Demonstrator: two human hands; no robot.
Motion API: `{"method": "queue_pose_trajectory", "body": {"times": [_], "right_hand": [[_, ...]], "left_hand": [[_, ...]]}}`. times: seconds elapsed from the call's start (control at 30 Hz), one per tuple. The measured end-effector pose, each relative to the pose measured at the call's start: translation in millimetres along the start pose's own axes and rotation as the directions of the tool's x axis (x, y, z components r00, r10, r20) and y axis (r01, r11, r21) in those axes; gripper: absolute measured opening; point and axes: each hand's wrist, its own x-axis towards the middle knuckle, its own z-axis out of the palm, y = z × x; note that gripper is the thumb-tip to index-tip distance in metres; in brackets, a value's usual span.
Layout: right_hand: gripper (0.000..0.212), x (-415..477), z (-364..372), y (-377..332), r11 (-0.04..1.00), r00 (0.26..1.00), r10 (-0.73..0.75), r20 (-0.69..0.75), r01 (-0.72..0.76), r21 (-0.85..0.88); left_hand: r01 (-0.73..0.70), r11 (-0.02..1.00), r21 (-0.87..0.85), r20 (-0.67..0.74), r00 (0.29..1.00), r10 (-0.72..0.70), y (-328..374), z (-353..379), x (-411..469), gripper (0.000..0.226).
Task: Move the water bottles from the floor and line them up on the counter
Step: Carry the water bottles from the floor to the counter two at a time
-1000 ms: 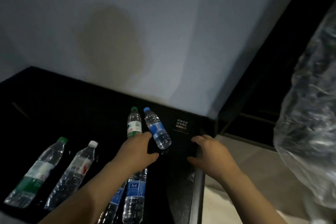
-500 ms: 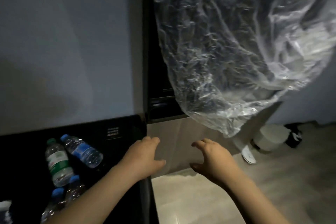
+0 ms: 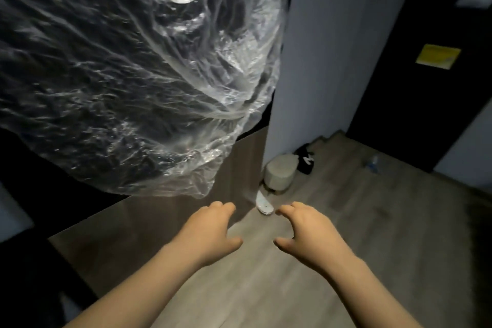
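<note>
One small blurred water bottle [image 3: 372,164] on the floor [image 3: 386,247], well right of the pale round bin [image 3: 279,173], two hands below the bin, left hand [image 3: 210,234] and right hand [image 3: 306,234] held out side by side, fingers [image 3: 222,207] loosely curled, gripping nothing

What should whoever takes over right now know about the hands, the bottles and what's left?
Left hand: empty, fingers loosely curled, above the floor.
Right hand: empty too, loosely curled, beside the left.
Bottles: what looks like one small bottle, blurred, is on the floor far right, near the dark door.
Done: cannot tell; the counter is out of view.
Left: probably fetch that bottle, carry it to the counter and line it up.
</note>
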Motion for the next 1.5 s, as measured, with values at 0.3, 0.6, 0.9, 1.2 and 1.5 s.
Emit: {"method": "queue_pose_trajectory", "body": {"times": [0.3, 0.6, 0.9, 1.2, 1.5], "right_hand": [[0.058, -39.0, -28.5, 118.9, 0.958, 0.956, 0.287, -0.067, -0.284, 0.045], [0.057, -21.6, -53.9, 182.8, 0.867, 0.849, 0.496, -0.18, -0.497, 0.044], [0.058, 31.3, -73.9, 217.1, 0.776, 0.747, 0.626, -0.222, -0.624, 0.091], [0.059, 81.0, -76.5, 295.6, 0.745, 0.718, 0.665, -0.205, -0.655, 0.124], [0.058, 137.2, -93.2, 418.4, 0.744, 0.719, 0.668, -0.192, -0.647, 0.165]], "left_hand": [[-0.301, 0.953, -0.038, 0.033, 0.953, 0.302, 133.3, 12.9, 74.0, 0.058], [-0.489, 0.871, -0.049, 0.052, 0.869, 0.491, 193.4, 9.1, 159.8, 0.058], [-0.585, 0.809, -0.055, 0.066, 0.806, 0.588, 210.5, -7.5, 255.2, 0.052], [-0.624, 0.779, -0.063, 0.111, 0.771, 0.626, 257.1, 10.9, 350.2, 0.053], [-0.619, 0.784, -0.052, 0.119, 0.775, 0.62, 338.1, 26.5, 459.2, 0.054]]}}
